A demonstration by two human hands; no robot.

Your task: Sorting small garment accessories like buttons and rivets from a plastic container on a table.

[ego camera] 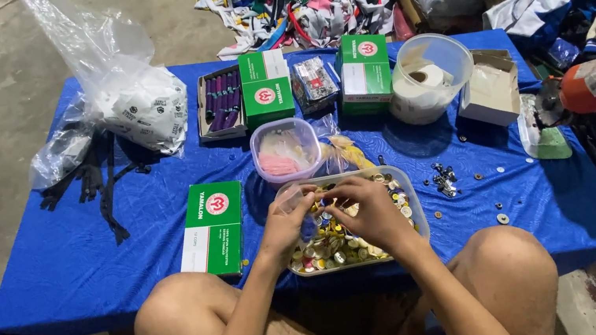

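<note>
- The left hand and right hand meet over a clear tray of buttons at the near edge of the surface, fingers pinched together on something too small to make out.
- The tray holds mixed metal and coloured buttons.
- Just behind it stands a clear tub with pink contents.
- A green box lies left of the tray, near the front edge.
- Loose buttons lie scattered to the right.
- Along the far edge: two more green boxes, a round clear container, and a bag of white labels at the far left corner.
</note>
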